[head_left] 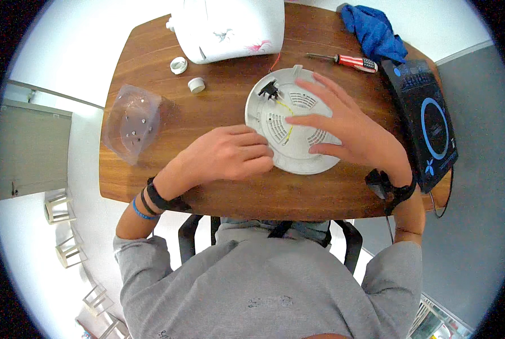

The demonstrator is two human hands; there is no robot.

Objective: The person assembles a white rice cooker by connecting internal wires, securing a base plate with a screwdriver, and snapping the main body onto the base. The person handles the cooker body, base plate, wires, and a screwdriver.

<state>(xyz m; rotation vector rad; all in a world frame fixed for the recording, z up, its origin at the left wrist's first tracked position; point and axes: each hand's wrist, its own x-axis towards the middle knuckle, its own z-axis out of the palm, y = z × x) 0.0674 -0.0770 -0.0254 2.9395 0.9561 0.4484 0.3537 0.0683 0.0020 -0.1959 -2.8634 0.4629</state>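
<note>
A round white plastic base (pixel 298 160) with vent slots lies on the table in front of me. Attached near its upper left is a black socket-like part (pixel 270 90), and a thin yellow wire (pixel 289 133) runs across the vents. My left hand (pixel 230 153) is closed at the base's left rim, its fingers curled and the fingertips partly hidden. Over the right side of the base, my right hand (pixel 348 124) spreads its fingers and holds nothing; whether they touch the surface I cannot tell.
A white appliance housing (pixel 235 28) with a floral print stands at the back. Two white caps (pixel 196 85) and a clear bag (pixel 131 121) of small screws lie left. A screwdriver (pixel 354 62), a blue cloth (pixel 372 29) and a black induction cooker (pixel 428 124) are on the right.
</note>
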